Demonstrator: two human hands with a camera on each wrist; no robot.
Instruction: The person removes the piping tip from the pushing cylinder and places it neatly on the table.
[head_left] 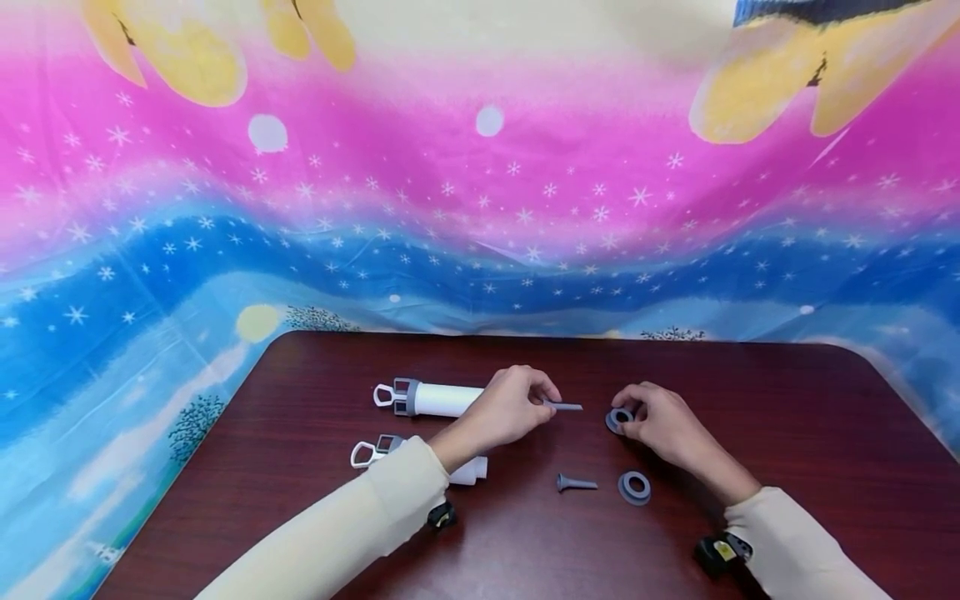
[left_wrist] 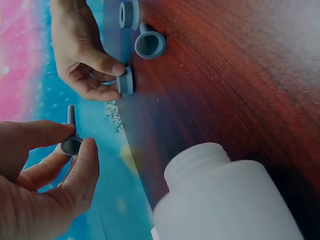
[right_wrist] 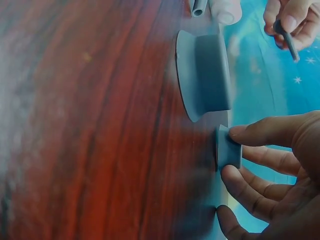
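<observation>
My left hand (head_left: pixel 516 404) pinches a small grey funnel-shaped nozzle (head_left: pixel 566 407) between thumb and fingertips, its thin stem pointing right. In the left wrist view the nozzle's wide cup (left_wrist: pixel 71 145) shows at the fingertips, held above the table. To the right, my right hand (head_left: pixel 663 423) grips a grey flanged ring (head_left: pixel 618 420) by its sides, thumb and fingers around its collar, down at the table surface. Nearer me lie a second grey nozzle (head_left: pixel 577 482) and a second flanged ring (head_left: pixel 634 488), untouched.
Two white tubes lie on the left of the dark wooden table (head_left: pixel 525 550): the far tube (head_left: pixel 450 400) has a grey collar and white pull handle (head_left: pixel 383 396); the near tube (head_left: pixel 468 473) is partly hidden by my left forearm. A patterned cloth (head_left: pixel 480 208) hangs behind.
</observation>
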